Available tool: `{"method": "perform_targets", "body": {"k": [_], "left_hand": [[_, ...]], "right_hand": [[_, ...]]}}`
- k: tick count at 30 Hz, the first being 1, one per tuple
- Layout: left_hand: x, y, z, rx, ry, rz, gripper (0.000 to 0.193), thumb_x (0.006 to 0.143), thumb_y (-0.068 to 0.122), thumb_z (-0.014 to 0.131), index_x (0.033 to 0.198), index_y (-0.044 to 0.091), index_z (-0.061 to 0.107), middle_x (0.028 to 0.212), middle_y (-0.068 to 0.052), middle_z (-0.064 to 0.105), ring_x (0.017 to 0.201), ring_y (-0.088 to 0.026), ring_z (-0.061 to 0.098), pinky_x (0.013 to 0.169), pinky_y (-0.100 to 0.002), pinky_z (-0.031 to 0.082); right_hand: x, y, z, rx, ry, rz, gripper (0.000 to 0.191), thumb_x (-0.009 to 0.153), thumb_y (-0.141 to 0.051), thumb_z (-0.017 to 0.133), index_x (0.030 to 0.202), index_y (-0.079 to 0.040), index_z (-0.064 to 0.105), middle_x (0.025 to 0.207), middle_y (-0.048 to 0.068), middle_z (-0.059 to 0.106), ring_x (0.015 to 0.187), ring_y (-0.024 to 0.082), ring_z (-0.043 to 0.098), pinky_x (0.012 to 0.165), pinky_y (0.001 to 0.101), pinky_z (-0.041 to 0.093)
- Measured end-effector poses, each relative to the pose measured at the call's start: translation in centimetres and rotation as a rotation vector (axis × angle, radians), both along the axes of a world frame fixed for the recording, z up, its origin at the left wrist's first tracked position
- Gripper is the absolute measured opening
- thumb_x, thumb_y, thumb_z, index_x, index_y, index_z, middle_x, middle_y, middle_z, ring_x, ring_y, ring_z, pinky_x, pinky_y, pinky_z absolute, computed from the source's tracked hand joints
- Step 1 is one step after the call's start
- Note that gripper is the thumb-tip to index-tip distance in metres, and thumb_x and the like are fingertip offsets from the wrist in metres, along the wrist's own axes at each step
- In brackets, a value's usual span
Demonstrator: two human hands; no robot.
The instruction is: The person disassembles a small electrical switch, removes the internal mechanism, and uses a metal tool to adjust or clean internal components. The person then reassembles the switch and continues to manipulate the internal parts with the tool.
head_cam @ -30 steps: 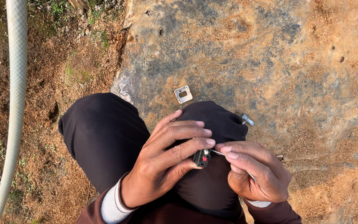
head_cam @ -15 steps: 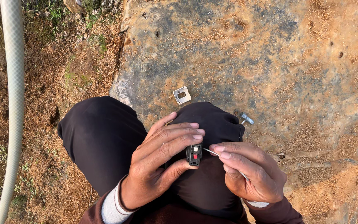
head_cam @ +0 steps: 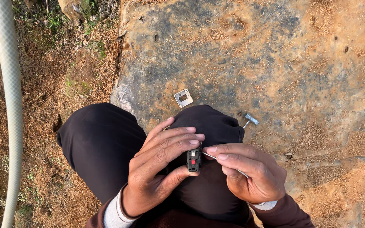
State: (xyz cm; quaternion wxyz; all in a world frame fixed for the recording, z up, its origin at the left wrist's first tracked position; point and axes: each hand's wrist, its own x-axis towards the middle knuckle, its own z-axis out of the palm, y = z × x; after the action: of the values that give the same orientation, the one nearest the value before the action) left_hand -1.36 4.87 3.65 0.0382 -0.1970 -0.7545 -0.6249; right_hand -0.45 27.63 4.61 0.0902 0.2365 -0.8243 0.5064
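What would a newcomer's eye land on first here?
First the two hands at bottom centre: the left hand pinches a small black switch-like part with a red spot, while the right hand holds a thin metal tool with its tip at that part. Next, a small square white plate with a cut-out lies on the big flat rock above the knees. A pale hose runs down the left edge.

I can see no boxes, packets, labels, signs or screens here
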Motion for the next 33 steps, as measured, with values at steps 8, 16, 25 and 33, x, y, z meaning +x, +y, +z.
{"method": "perform_targets", "body": {"k": [8,16,25,33], "left_hand": [[0.0,-0.1,0.0,0.0,0.006,0.015,0.044,0.089,0.025,0.082,0.124,0.004,0.068,0.126,-0.011,0.076,0.134,-0.031,0.069,0.127,-0.056,0.043],[0.2,-0.3,0.5,-0.068,0.044,0.054,0.039,0.09,0.022,0.081,0.121,0.003,0.067,0.124,-0.013,0.076,0.13,-0.032,0.071,0.124,-0.057,0.043],[1.2,1.2,0.9,-0.079,0.161,0.17,0.036,0.093,0.012,0.085,0.12,0.002,0.063,0.124,-0.017,0.073,0.124,-0.031,0.074,0.119,-0.057,0.05],[0.6,0.2,1.0,-0.145,0.312,0.046,0.031,0.09,-0.001,0.078,0.117,0.0,0.063,0.125,-0.024,0.07,0.122,-0.038,0.071,0.115,-0.063,0.047]], "right_hand": [[-0.8,-0.5,0.0,-0.141,-0.08,-0.035,0.011,0.102,-0.011,0.071,0.106,-0.002,0.066,0.1,0.016,0.077,0.088,0.023,0.082,0.073,0.028,0.067],[-1.3,-0.4,1.5,0.009,-0.093,0.042,0.014,0.101,-0.007,0.07,0.111,-0.001,0.062,0.106,0.017,0.078,0.089,0.019,0.083,0.072,0.0261,0.068],[1.1,-1.2,1.1,0.002,-0.016,-0.053,0.018,0.102,-0.013,0.067,0.112,-0.001,0.058,0.108,0.021,0.075,0.101,0.027,0.081,0.079,0.0285,0.068],[2.0,-1.7,0.0,-0.114,0.032,-0.128,0.018,0.102,-0.014,0.067,0.11,0.0,0.058,0.101,0.021,0.075,0.1,0.029,0.081,0.082,0.0338,0.069]]}}
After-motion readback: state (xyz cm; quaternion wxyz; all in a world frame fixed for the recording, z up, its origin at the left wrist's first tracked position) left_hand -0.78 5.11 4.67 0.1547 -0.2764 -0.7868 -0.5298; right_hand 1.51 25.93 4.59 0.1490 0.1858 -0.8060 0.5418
